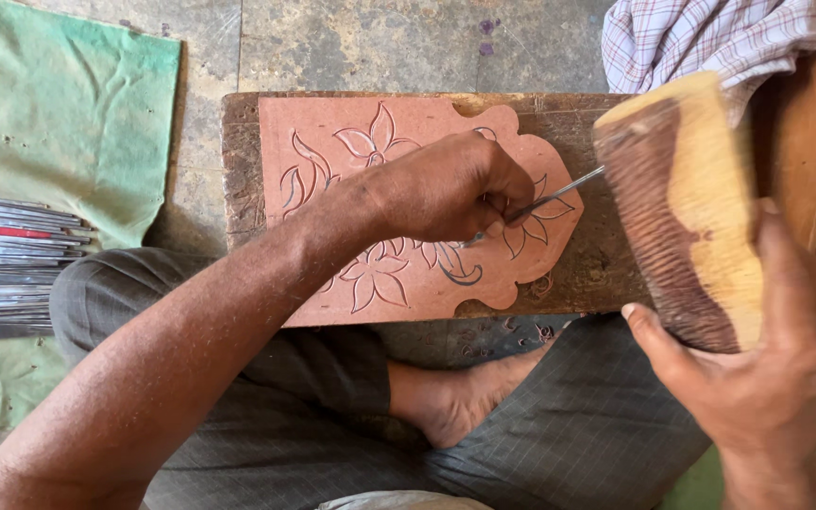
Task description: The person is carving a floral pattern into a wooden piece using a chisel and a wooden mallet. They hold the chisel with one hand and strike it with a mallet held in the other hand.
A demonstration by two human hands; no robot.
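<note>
On the bench [238,161] lies our stiff pink panel [427,274]; left hand [446,189] fingers pinch the thin, rigid chisel [550,198] mid-shaft; right hand [786,368] fingers wrap the heavy-looking wooden mallet [687,208] low down.

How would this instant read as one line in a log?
left hand: grips chisel on carved panel | right hand: holds wooden mallet at chisel's end | spare chisels on green cloth

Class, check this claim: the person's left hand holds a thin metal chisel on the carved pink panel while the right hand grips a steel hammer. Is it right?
Not quite. In the head view, the right hand grips a wooden mallet block, not a steel hammer. The left hand does hold the thin metal chisel on the carved pink panel.
</note>
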